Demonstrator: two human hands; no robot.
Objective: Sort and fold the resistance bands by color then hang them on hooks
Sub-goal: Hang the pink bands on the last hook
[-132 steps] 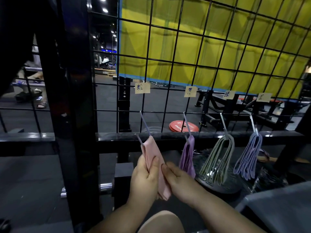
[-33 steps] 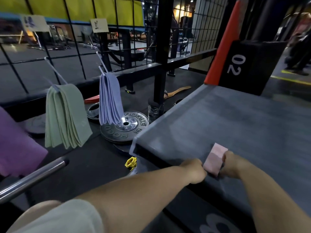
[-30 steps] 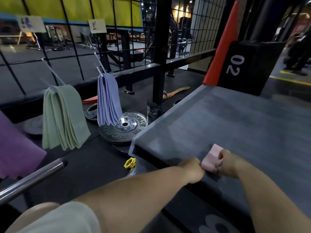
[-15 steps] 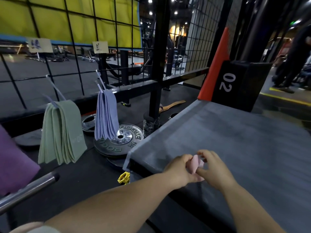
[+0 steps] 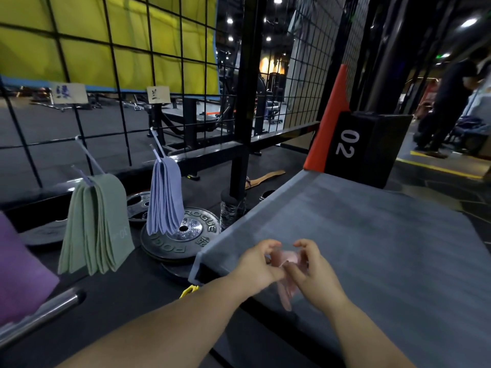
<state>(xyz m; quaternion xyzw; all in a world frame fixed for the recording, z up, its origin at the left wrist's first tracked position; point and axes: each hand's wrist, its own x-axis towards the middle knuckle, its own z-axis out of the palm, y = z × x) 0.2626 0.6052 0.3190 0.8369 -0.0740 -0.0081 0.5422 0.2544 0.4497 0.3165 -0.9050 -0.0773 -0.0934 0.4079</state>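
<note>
A small pink resistance band (image 5: 288, 264) is pinched between my left hand (image 5: 259, 264) and my right hand (image 5: 312, 269), just above the near corner of a grey padded box (image 5: 372, 235); its loose end droops below my fingers. On the black wire grid (image 5: 125, 107), folded green bands (image 5: 97, 225) hang from one hook and folded blue bands (image 5: 164, 197) from the hook to their right. A purple band bundle (image 5: 18, 272) shows at the far left edge.
Paper colour labels (image 5: 69, 93) are clipped to the grid above the hooks. Black weight plates (image 5: 183, 235) lie on the floor below the blue bands, beside a water bottle (image 5: 229, 208). A black box marked 02 (image 5: 369, 147) stands behind. A person stands far right.
I turned from the grid hooks to the grey box. The pink band, pressed flat on the box a second ago, is now lifted between both hands and partly unfolded.
</note>
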